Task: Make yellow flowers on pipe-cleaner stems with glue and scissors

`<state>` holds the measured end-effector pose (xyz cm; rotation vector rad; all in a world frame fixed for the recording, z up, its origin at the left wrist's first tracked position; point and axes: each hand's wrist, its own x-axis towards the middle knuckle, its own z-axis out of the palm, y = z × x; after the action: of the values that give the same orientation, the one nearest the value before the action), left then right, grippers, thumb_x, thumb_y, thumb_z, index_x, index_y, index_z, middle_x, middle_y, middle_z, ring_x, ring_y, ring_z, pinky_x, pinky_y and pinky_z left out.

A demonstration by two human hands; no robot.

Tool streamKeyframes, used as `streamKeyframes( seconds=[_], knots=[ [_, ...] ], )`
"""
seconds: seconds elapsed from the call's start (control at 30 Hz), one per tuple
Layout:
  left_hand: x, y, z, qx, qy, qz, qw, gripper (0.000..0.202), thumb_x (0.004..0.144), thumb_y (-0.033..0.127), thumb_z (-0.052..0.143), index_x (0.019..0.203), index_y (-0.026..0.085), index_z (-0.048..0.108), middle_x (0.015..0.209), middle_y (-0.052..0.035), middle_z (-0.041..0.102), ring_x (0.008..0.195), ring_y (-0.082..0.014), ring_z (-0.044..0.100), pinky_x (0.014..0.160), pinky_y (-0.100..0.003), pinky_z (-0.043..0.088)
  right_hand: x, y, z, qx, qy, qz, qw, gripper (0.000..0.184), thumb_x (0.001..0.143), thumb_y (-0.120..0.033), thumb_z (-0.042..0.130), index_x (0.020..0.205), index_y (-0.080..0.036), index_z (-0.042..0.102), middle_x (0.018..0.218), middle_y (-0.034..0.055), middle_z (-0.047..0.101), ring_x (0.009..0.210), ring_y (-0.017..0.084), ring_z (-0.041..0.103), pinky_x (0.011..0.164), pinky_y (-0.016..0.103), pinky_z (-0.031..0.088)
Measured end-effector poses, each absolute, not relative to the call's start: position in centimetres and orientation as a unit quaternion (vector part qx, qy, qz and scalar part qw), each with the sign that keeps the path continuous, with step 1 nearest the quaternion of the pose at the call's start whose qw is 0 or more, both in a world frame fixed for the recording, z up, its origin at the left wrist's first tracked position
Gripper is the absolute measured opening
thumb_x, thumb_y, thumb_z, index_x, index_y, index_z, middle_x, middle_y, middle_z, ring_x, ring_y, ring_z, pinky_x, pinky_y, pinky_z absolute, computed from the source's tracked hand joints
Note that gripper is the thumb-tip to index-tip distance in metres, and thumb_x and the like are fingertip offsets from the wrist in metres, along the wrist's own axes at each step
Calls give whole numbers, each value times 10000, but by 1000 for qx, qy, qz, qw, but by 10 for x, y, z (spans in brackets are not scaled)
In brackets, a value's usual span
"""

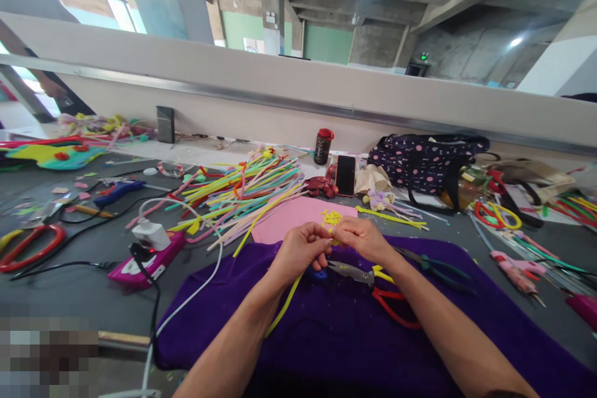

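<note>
My left hand [303, 253] is closed in a pinch on a yellow pipe cleaner [285, 308], whose tail hangs down below the fingers. Against its fingertips, my right hand [364, 240] also pinches. The bit between the two hands is mostly hidden, so I cannot make out what the right fingers grip. Just beyond them, a small heap of yellow pieces [332, 217] lies on a pink sheet [275, 221]. Under my hands, scissors [357, 274] with red and yellow handles rest on a purple cloth [224, 317]. Dark green-handled pliers [443, 270] lie beside my right forearm.
A pile of coloured pipe cleaners [252, 183] spreads at the back left. Left stand a magenta power strip [144, 267] with cables and a blue glue gun [119, 193]. Behind are a red-lidded bottle [322, 148], a phone [346, 175] and a patterned bag [424, 165]. A pink glue gun [517, 268] lies right.
</note>
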<state>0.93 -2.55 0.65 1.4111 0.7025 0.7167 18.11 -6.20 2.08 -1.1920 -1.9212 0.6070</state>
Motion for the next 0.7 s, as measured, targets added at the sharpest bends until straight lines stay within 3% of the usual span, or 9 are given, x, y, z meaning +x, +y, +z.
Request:
streamKeyframes(
  seconds=[0.1, 0.2, 0.4, 0.57, 0.7],
  knots=[
    [8, -26, 10, 609, 307, 322, 657, 237, 666, 309, 613, 798, 140, 511, 585, -1, 603, 395, -81, 537, 346, -158, 398, 182, -62, 22, -466, -739, 236, 425, 263, 844, -339, 437, 861, -187, 651, 783, 30, 590, 660, 134, 532, 625, 258, 412],
    [6, -24, 13, 588, 298, 333, 674, 256, 656, 302, 627, 817, 135, 517, 598, -5, 610, 404, -82, 540, 356, -160, 399, 186, -59, 20, -499, -654, 269, 501, 316, 854, -376, 390, 987, -176, 594, 849, 51, 594, 593, 119, 532, 507, 231, 405],
    [0, -20, 11, 533, 276, 368, 710, 326, 660, 301, 641, 916, 140, 518, 666, -30, 642, 472, -99, 577, 373, -154, 394, 186, -54, 16, -534, -558, 336, 539, 162, 746, -329, 553, 735, -170, 523, 495, -36, 531, 388, 81, 412, 376, 189, 303],
    [-1, -22, 13, 441, 264, 382, 768, 348, 653, 245, 663, 965, 157, 538, 753, -42, 655, 651, -124, 623, 511, -179, 469, 168, -62, 18, -506, -549, 412, 522, 163, 750, -314, 558, 690, -167, 522, 480, -43, 520, 382, 76, 430, 369, 186, 290],
    [2, -24, 14, 382, 240, 433, 780, 425, 658, 203, 662, 1061, 192, 527, 843, -37, 656, 781, -126, 618, 676, -212, 482, 149, -69, 14, -473, -528, 458, 536, 185, 746, -344, 570, 728, -160, 572, 597, -11, 566, 431, 79, 471, 368, 186, 291]
  ],
)
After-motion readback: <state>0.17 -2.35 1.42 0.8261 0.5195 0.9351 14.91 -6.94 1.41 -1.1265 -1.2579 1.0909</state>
